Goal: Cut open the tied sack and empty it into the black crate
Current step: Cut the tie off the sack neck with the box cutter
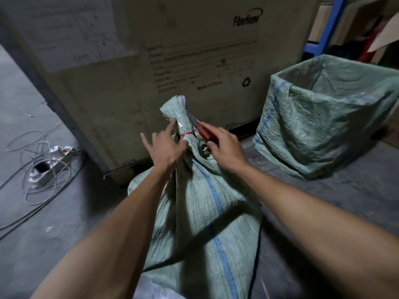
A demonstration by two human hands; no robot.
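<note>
A green woven sack [200, 208] with a blue stripe stands upright on the floor in front of me. Its neck is bunched and bound with a thin red tie [187, 134]. My left hand [166, 147] pinches the neck just below the tie, index finger stretched up along the fabric. My right hand [224, 145] holds red-handled scissors [204, 129], whose blades point at the tie from the right. No black crate shows; to the right stands an open box-shaped container lined with green woven sacking [323, 126].
A large FiberHome cardboard box [172, 50] stands right behind the sack. A power strip with tangled cables [49, 162] lies on the concrete floor to the left. Blue shelving [326, 29] with cartons rises at the back right.
</note>
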